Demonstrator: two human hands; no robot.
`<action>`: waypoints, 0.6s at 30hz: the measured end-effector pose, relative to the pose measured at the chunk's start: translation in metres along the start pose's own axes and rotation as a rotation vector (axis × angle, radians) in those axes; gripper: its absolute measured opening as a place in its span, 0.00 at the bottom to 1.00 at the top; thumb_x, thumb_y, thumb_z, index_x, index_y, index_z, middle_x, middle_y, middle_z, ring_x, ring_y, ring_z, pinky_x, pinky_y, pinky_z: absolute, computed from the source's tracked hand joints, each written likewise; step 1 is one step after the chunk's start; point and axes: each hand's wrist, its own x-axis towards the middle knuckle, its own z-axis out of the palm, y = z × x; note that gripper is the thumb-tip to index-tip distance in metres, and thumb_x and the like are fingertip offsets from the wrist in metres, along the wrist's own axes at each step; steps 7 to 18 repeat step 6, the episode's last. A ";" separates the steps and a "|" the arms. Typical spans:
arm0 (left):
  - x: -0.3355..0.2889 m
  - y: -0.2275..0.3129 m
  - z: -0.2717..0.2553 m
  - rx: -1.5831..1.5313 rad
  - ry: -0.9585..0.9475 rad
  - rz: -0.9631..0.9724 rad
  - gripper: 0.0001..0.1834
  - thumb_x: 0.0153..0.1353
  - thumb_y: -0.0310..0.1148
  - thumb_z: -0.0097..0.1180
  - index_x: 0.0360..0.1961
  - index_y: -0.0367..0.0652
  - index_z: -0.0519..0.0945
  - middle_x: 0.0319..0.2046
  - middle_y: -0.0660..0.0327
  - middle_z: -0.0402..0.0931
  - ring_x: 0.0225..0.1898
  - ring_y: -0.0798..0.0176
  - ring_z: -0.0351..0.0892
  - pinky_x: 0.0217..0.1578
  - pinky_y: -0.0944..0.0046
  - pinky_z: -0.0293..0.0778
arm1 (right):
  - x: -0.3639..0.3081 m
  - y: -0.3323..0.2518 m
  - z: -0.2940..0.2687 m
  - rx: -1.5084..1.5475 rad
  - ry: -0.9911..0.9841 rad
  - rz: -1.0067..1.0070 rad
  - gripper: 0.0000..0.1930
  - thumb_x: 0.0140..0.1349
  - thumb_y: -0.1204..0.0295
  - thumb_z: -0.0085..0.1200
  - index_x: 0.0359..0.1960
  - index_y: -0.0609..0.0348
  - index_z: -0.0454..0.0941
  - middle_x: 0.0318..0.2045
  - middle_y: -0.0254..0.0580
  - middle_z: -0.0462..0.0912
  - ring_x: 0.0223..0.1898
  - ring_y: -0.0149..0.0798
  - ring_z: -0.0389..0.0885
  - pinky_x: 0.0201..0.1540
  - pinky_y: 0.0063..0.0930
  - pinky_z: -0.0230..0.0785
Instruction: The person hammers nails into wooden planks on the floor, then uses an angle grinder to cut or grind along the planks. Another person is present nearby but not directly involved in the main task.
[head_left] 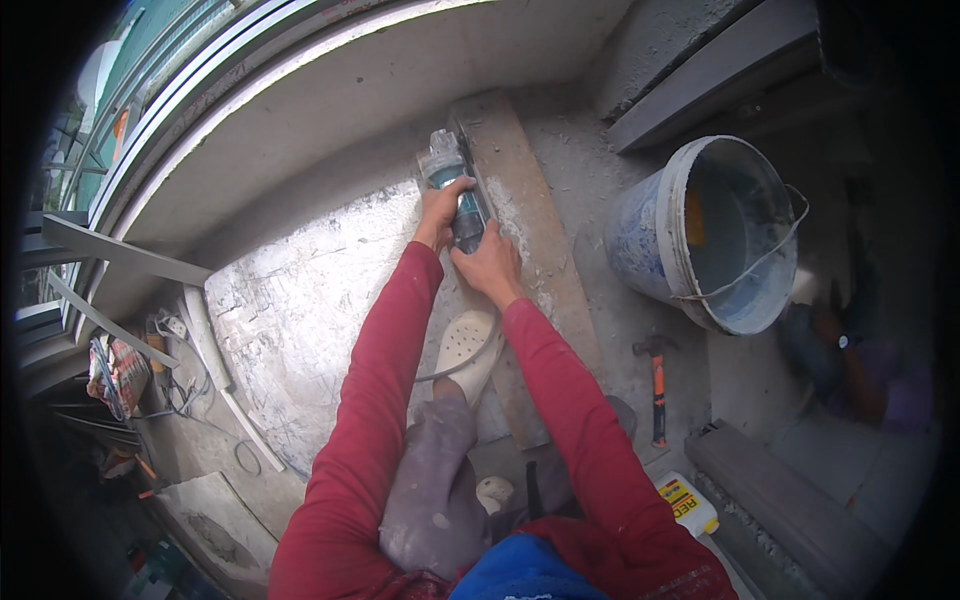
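Both of my hands are on a teal and grey angle grinder (pixel 466 226), its metal head pointing away from me. My left hand (pixel 438 212) wraps round the body from the left side. My right hand (pixel 492 264) grips the near end, with the thumb toward the dark handle. Under and beside the tool lies a long brown plank (pixel 535 215), with a thin dark edge along the grinder's right side. The disc cannot be made out. A grey cord (pixel 432 378) passes over my cream clog (pixel 464 345), which rests close to the plank.
A white-stained bucket (pixel 640 230) with a wire handle stands at the right, near an orange-handled hammer (pixel 658 402). A scuffed pale board (pixel 310 300) lies left. Beyond are a low wall (pixel 350 110) and, lower right, a white bottle (pixel 685 503). Another person's arm (pixel 855 365) shows far right.
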 end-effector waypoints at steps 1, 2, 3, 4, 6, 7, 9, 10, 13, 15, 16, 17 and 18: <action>0.001 0.000 0.000 -0.001 0.000 -0.001 0.23 0.52 0.36 0.73 0.44 0.32 0.81 0.32 0.57 0.83 0.28 0.60 0.84 0.30 0.56 0.83 | 0.000 0.000 -0.001 0.005 -0.006 0.004 0.35 0.53 0.55 0.68 0.54 0.71 0.70 0.43 0.68 0.86 0.47 0.66 0.87 0.54 0.55 0.77; 0.002 0.000 0.000 0.003 0.006 -0.008 0.23 0.52 0.37 0.73 0.44 0.32 0.81 0.32 0.57 0.83 0.28 0.60 0.84 0.30 0.56 0.83 | 0.001 -0.001 -0.002 0.002 -0.003 0.005 0.35 0.53 0.55 0.68 0.54 0.71 0.70 0.43 0.68 0.86 0.48 0.66 0.86 0.54 0.55 0.77; 0.003 0.001 0.000 -0.001 0.004 -0.006 0.23 0.52 0.36 0.73 0.45 0.32 0.81 0.32 0.57 0.83 0.28 0.59 0.85 0.31 0.56 0.83 | 0.001 -0.002 -0.002 -0.001 0.000 0.006 0.35 0.53 0.56 0.68 0.54 0.71 0.70 0.43 0.68 0.86 0.48 0.66 0.86 0.54 0.55 0.77; 0.004 0.001 0.000 0.001 0.007 -0.011 0.23 0.53 0.36 0.73 0.45 0.32 0.81 0.33 0.56 0.83 0.28 0.59 0.85 0.31 0.56 0.83 | 0.001 -0.002 -0.003 -0.003 0.003 0.006 0.35 0.53 0.56 0.68 0.54 0.71 0.70 0.43 0.68 0.86 0.48 0.66 0.86 0.54 0.55 0.77; 0.005 0.001 0.001 0.003 0.010 -0.017 0.24 0.53 0.36 0.73 0.46 0.32 0.81 0.33 0.56 0.83 0.29 0.59 0.85 0.31 0.55 0.83 | 0.000 -0.003 -0.003 -0.009 0.015 -0.001 0.35 0.53 0.55 0.68 0.55 0.70 0.70 0.43 0.68 0.86 0.49 0.66 0.86 0.55 0.55 0.76; 0.005 0.001 0.001 0.003 0.010 -0.017 0.24 0.53 0.36 0.73 0.46 0.32 0.81 0.33 0.56 0.83 0.29 0.59 0.85 0.31 0.55 0.83 | 0.000 -0.003 -0.003 -0.009 0.015 -0.001 0.35 0.53 0.55 0.68 0.55 0.70 0.70 0.43 0.68 0.86 0.49 0.66 0.86 0.55 0.55 0.76; 0.005 0.001 0.001 0.003 0.010 -0.017 0.24 0.53 0.36 0.73 0.46 0.32 0.81 0.33 0.56 0.83 0.29 0.59 0.85 0.31 0.55 0.83 | 0.000 -0.003 -0.003 -0.009 0.015 -0.001 0.35 0.53 0.55 0.68 0.55 0.70 0.70 0.43 0.68 0.86 0.49 0.66 0.86 0.55 0.55 0.76; 0.005 0.001 0.001 0.003 0.010 -0.017 0.24 0.53 0.36 0.73 0.46 0.32 0.81 0.33 0.56 0.83 0.29 0.59 0.85 0.31 0.55 0.83 | 0.000 -0.003 -0.003 -0.009 0.015 -0.001 0.35 0.53 0.55 0.68 0.55 0.70 0.70 0.43 0.68 0.86 0.49 0.66 0.86 0.55 0.55 0.76; 0.005 0.001 0.001 0.003 0.010 -0.017 0.24 0.53 0.36 0.73 0.46 0.32 0.81 0.33 0.56 0.83 0.29 0.59 0.85 0.31 0.55 0.83 | 0.000 -0.003 -0.003 -0.009 0.015 -0.001 0.35 0.53 0.55 0.68 0.55 0.70 0.70 0.43 0.68 0.86 0.49 0.66 0.86 0.55 0.55 0.76; 0.005 0.001 0.001 0.003 0.010 -0.017 0.24 0.53 0.36 0.73 0.46 0.32 0.81 0.33 0.56 0.83 0.29 0.59 0.85 0.31 0.55 0.83 | 0.000 -0.003 -0.003 -0.009 0.015 -0.001 0.35 0.53 0.55 0.68 0.55 0.70 0.70 0.43 0.68 0.86 0.49 0.66 0.86 0.55 0.55 0.76; 0.005 0.001 0.001 0.003 0.010 -0.017 0.24 0.53 0.36 0.73 0.46 0.32 0.81 0.33 0.56 0.83 0.29 0.59 0.85 0.31 0.55 0.83 | 0.000 -0.003 -0.003 -0.009 0.015 -0.001 0.35 0.53 0.55 0.68 0.55 0.70 0.70 0.43 0.68 0.86 0.49 0.66 0.86 0.55 0.55 0.76; 0.005 0.001 0.001 0.003 0.010 -0.017 0.24 0.53 0.36 0.73 0.46 0.32 0.81 0.33 0.56 0.83 0.29 0.59 0.85 0.31 0.55 0.83 | 0.000 -0.003 -0.003 -0.009 0.015 -0.001 0.35 0.53 0.55 0.68 0.55 0.70 0.70 0.43 0.68 0.86 0.49 0.66 0.86 0.55 0.55 0.76; 0.005 0.001 0.001 0.003 0.010 -0.017 0.24 0.53 0.36 0.73 0.46 0.32 0.81 0.33 0.56 0.83 0.29 0.59 0.85 0.31 0.55 0.83 | 0.000 -0.003 -0.003 -0.009 0.015 -0.001 0.35 0.53 0.55 0.68 0.55 0.70 0.70 0.43 0.68 0.86 0.49 0.66 0.86 0.55 0.55 0.76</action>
